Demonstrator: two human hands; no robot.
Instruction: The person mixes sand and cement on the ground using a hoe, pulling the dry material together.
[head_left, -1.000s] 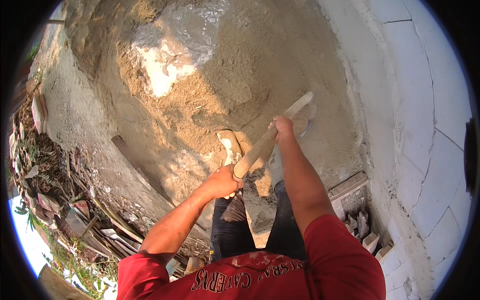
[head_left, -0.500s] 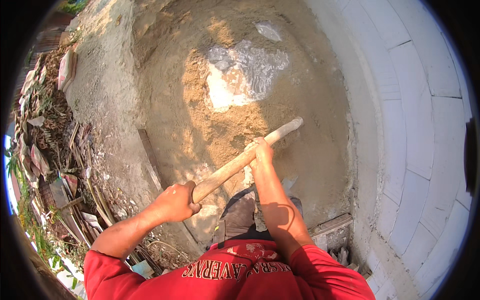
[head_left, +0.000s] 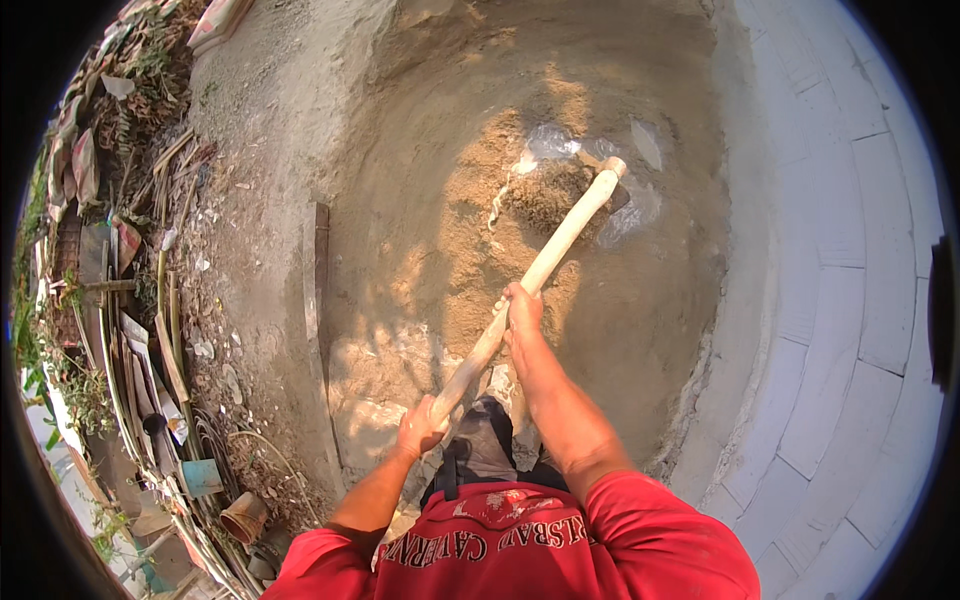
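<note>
A long pale wooden hoe handle (head_left: 562, 236) slants up and rightward in front of me, gripped by both hands. My left hand (head_left: 421, 430) is wrapped round its near end, close to my legs. Further up, around the middle of the shaft, my right hand (head_left: 523, 308) is closed on it. The handle's far end reaches over a wet pit in the sand, where the hoe's head is mostly hidden. Beside that end lies a dark clump of damp sand (head_left: 552, 196). Shiny water (head_left: 632, 215) shows around the clump, with drier tan sand (head_left: 478, 220) to its left.
A pale block wall (head_left: 830, 300) curves along the right. On the left, a narrow wooden board (head_left: 317, 270) edges the sand. Beyond it lie scrap sticks, leaves, a blue cup-like container (head_left: 202, 477) and a brown pot (head_left: 244, 517).
The handle has swung to a steeper slant, its far end moving away from me over the water. Both hands have shifted with it, the left one lower. A sand clump now covers part of the water.
</note>
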